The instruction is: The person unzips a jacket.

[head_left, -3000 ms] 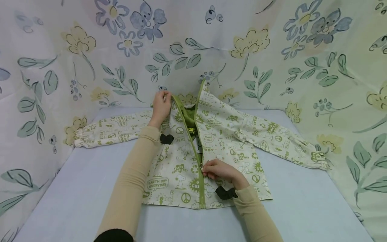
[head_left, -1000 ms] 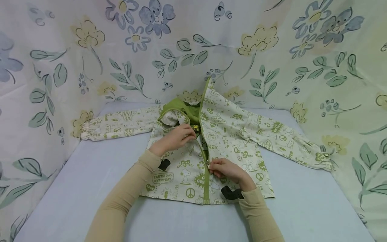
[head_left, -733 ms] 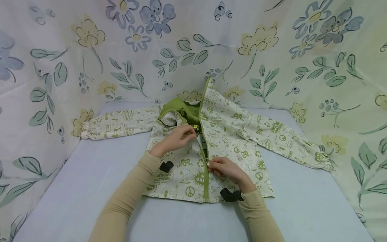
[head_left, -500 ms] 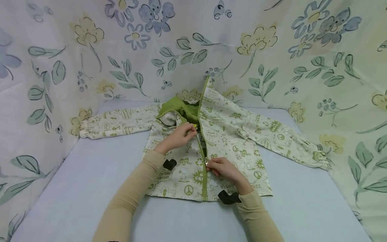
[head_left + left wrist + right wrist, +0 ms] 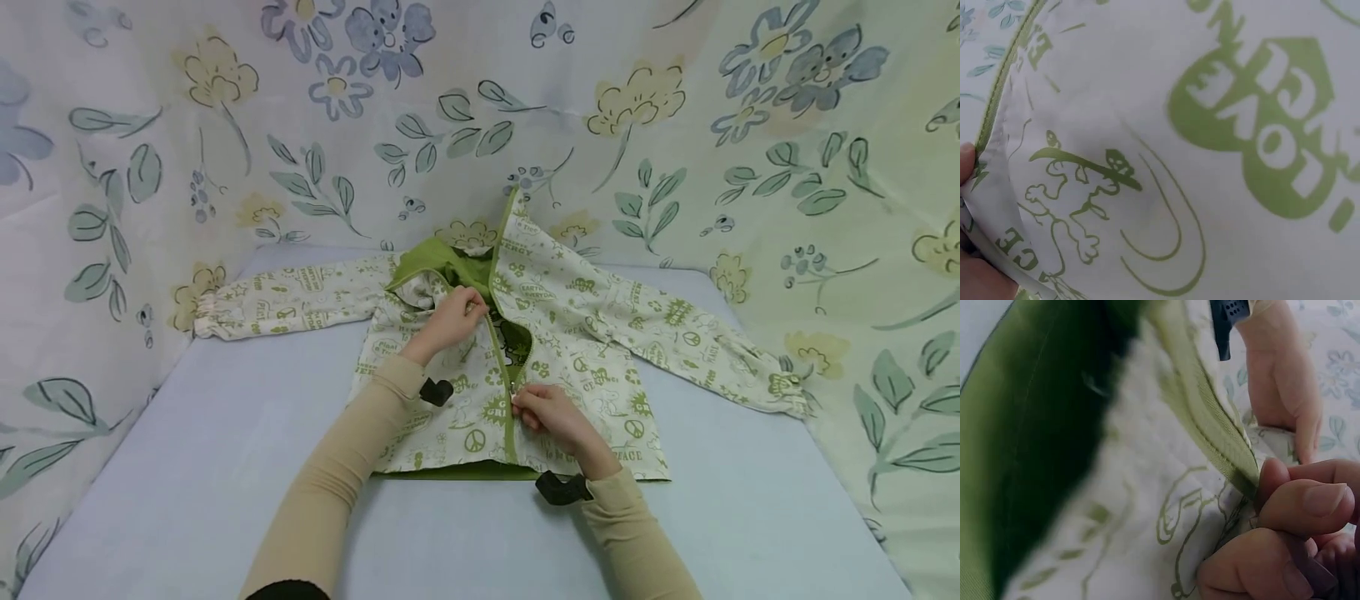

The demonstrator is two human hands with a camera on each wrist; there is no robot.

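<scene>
A white hooded jacket (image 5: 600,375) with green print and green lining lies front up, sleeves spread. Its front zipper is joined in the lower part and parted above, where a dark print shows inside. My left hand (image 5: 453,317) pinches the left front edge below the folded-over collar; in the left wrist view its fingertips (image 5: 982,278) grip the cloth by the green trim. Lower down, my right hand (image 5: 551,412) pinches the pull at the zipper slider (image 5: 513,387). In the right wrist view, the right fingers (image 5: 1304,506) hide the pull beside the green zipper tape (image 5: 1210,419).
The jacket lies on a table with a pale cloth (image 5: 187,467). A floral curtain (image 5: 570,75) hangs behind it and along both sides. Black wrist camera mounts (image 5: 562,489) sit close over the jacket. The sleeves reach towards the side curtains.
My left hand has moved from the collar top down to the front edge, and the collar has folded over. The front hem has lifted, showing green lining; the right front edge now bulges outward.
</scene>
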